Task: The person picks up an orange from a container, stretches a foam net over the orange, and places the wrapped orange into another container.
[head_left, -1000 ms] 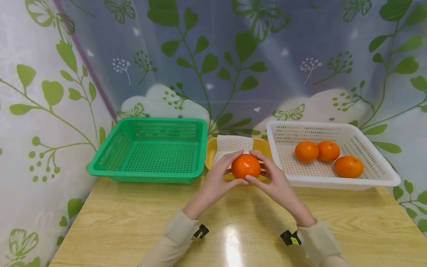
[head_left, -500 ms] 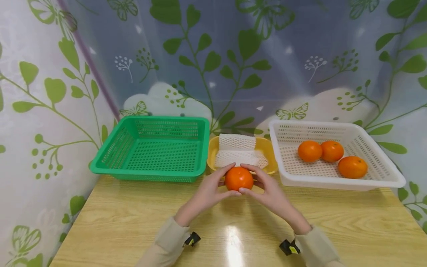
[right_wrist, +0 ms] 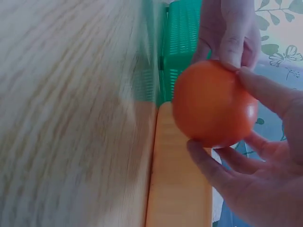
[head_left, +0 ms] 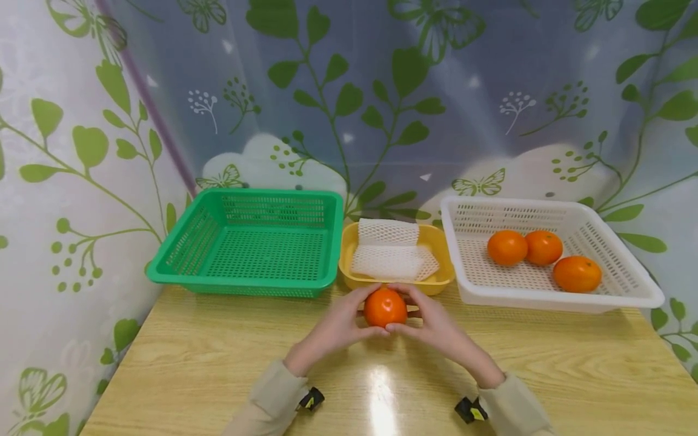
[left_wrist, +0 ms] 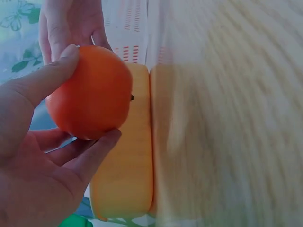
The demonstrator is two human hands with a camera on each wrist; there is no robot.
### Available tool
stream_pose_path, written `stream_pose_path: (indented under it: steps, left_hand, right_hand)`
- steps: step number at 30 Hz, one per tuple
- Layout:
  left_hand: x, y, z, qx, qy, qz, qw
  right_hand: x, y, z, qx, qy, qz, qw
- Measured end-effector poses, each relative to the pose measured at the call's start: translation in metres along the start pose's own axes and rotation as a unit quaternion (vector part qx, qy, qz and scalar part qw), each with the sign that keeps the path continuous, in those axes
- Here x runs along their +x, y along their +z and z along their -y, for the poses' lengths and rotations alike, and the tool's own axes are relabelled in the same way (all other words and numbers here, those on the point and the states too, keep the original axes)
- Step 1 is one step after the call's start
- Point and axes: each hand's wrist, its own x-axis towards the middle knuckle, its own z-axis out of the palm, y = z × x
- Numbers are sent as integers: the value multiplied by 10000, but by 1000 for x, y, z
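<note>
Both hands hold one smooth, glossy orange-red persimmon point(head_left: 385, 307) between them, over the table just in front of a yellow tray point(head_left: 360, 282). My left hand point(head_left: 339, 326) grips its left side, thumb at the near face and fingers round the far side. From the other side my right hand point(head_left: 440, 332) grips it the same way, the two thumb tips close together. A small dark tip shows on the persimmon's underside in the left wrist view. White foam net sleeves point(head_left: 382, 260) lie in the tray behind the hands.
A green plastic basket point(head_left: 245, 283) stands at the back left. The white plastic basket point(head_left: 551, 298) at the back right contains three more orange fruits point(head_left: 577, 274). A patterned curtain point(head_left: 305, 145) hangs behind the wooden table point(head_left: 218, 357).
Both hands have drawn the persimmon back from above the yellow tray toward the person and slightly left, lower in view. The foam net sleeves have come into fuller view.
</note>
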Motion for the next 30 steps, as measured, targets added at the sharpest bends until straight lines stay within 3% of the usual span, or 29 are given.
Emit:
stream_pose_path:
  steps: [5,10,30]
  left_hand:
    - [-1,3,1,296,-101,200,9993]
    - [-2,5,1,279,-184,288,9990]
    - [-4,2,9,-114,-104,826,9965]
  right_hand:
    - [-1,1,-2,26,32,313,9995]
    - [-2,3,-3,184,152,463,9986]
    - [-3,3,-4,142,392,772,9961]
